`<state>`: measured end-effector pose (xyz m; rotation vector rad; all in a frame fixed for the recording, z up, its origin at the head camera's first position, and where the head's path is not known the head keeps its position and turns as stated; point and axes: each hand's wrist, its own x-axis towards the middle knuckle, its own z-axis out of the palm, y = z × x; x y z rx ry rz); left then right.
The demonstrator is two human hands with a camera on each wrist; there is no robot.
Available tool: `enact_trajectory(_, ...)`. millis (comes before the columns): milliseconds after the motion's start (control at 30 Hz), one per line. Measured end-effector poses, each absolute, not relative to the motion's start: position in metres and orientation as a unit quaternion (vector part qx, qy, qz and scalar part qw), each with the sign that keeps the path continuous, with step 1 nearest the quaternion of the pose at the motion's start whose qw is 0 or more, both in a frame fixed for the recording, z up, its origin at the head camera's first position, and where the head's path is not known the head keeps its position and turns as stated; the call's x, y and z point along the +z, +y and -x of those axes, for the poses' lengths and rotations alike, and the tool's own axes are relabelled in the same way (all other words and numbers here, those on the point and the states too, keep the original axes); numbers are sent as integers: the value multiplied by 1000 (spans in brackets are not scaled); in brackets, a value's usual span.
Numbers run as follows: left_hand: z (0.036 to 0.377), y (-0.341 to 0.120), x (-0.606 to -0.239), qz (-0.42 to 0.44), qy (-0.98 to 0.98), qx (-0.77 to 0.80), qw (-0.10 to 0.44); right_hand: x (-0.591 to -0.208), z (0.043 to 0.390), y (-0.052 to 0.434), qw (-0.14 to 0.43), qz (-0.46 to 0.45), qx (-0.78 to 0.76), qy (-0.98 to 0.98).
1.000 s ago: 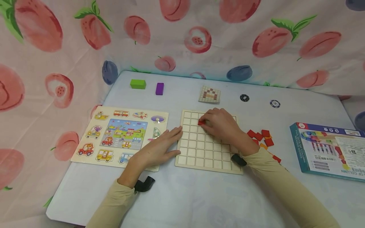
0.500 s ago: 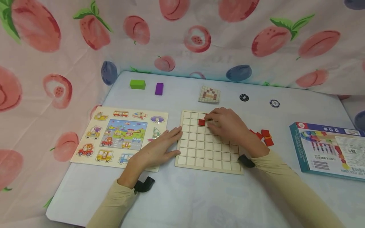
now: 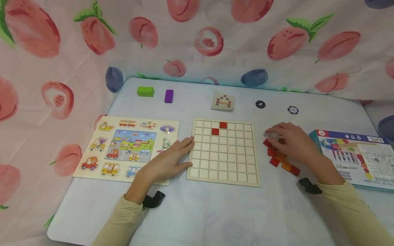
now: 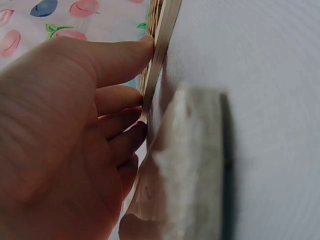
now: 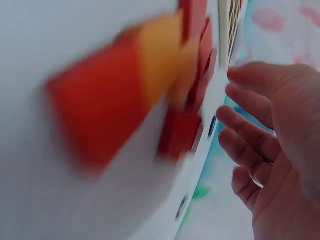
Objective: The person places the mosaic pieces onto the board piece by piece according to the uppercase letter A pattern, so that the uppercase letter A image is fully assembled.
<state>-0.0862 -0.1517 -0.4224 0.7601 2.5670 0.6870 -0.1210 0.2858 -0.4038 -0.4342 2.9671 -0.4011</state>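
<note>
Head: my left hand [image 3: 167, 163] flat against grid board [image 3: 223, 177] left edge, bracing it; two red tiles [image 3: 219, 128] seated near top. My right hand [image 3: 289, 141] over loose tile pile [image 3: 278, 159] right of board, fingers relaxed, gripping nothing.
Left wrist: fingertips [image 4: 142, 45] press board edge [image 4: 162, 45].
Right wrist: blurred; fingers [image 5: 250, 132] uncurled near tiles [image 5: 185, 125].

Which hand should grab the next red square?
Probably the right hand: it hovers over the loose red tiles beside the grid board. The left hand rests against the board's far edge.
</note>
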Motion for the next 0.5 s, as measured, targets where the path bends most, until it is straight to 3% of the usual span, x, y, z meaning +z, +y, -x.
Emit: enact_trajectory(500,84,-153,-421,-268,910,255,186,-411,104,329,56,118,-136,982)
